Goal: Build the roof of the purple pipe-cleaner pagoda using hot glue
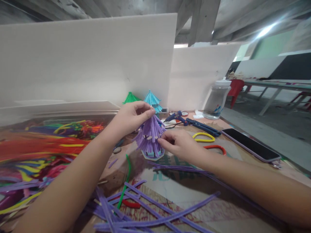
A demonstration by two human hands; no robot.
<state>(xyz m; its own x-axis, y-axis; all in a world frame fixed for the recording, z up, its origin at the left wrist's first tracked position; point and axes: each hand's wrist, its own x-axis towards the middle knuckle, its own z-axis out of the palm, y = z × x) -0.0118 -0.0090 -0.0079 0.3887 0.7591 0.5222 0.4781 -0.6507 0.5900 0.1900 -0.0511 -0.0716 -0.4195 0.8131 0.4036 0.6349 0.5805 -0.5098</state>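
A small purple pavilion model (151,137) with two tiers of pipe-cleaner roof stands upright on a pale base in the middle of the table. My left hand (137,115) pinches the tip of its upper roof between thumb and fingers. On the right side, my right hand (178,142) has thumb and fingertips closed at the edge of the roof tiers; whether a strip lies between them is hidden. Loose purple pipe cleaners (155,221) lie crossed in front, with a green pipe cleaner (128,168) among them.
Behind stand a blue pavilion model (151,97) and a green one (131,97). A glue gun (176,118), dark cutter (204,127), yellow-and-red-handled scissors (205,137), phone (251,144) and water bottle (216,100) are at right. Colourful pipe cleaners (46,145) fill the left.
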